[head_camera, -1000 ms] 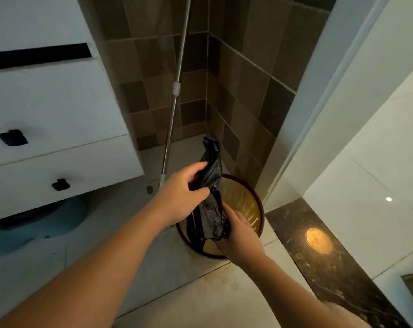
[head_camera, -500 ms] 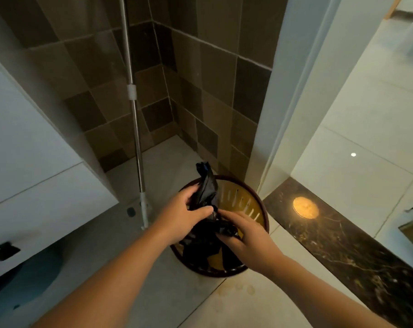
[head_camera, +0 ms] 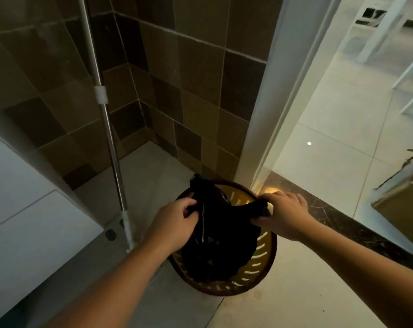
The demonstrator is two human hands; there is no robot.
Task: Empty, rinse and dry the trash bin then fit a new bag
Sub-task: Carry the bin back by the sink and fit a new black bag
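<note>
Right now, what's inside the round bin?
A black bag, gripped by the left hand and right hand, hangs into the bin. The bag hides the bottom.

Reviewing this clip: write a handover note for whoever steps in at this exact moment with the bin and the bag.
Left hand grips one edge of the black bag; right hand grips the opposite edge, holding it spread over the slotted bin on the floor by the door frame.
Done: bag partly opened, hanging into the bin.
Left: stretch the bag's mouth over the rim all round.
</note>
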